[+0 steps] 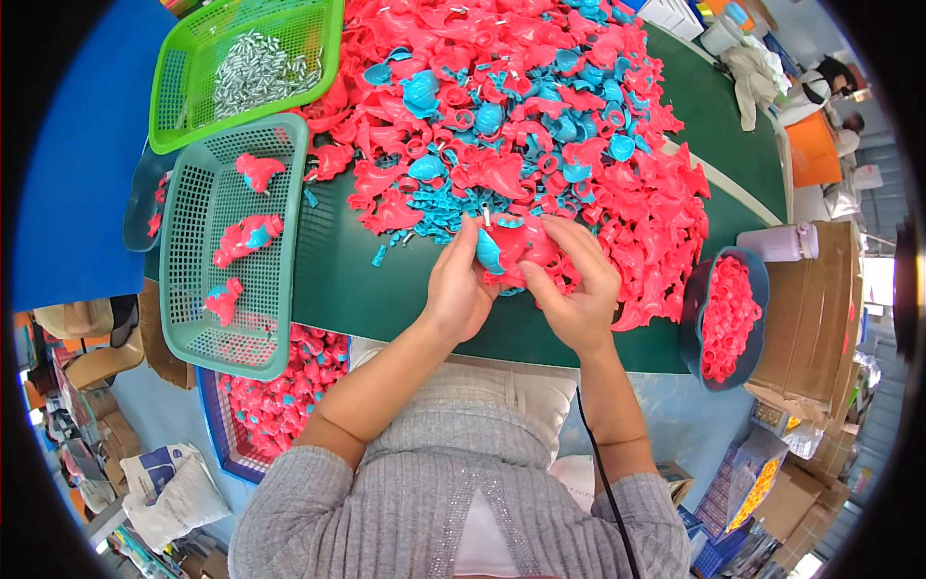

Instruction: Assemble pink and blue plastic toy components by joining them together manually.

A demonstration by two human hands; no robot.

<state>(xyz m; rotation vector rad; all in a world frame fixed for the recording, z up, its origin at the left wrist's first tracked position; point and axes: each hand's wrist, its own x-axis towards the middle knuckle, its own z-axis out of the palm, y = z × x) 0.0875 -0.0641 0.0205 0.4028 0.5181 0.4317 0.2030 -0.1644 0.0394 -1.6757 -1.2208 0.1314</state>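
Two hands work at the near edge of the table [405,309]: the left hand [457,289] and the right hand [579,289], with one pink and blue toy part [511,246] between them. Two mesh baskets sit at the table's left edge: a bright green basket [183,106] of metal bits and a teal basket [193,241] with three assembled pink pieces [246,236]. One dark bowl [693,328] of pink rings stands at the right edge. The pile of pink and blue parts [540,106] is too many to count.
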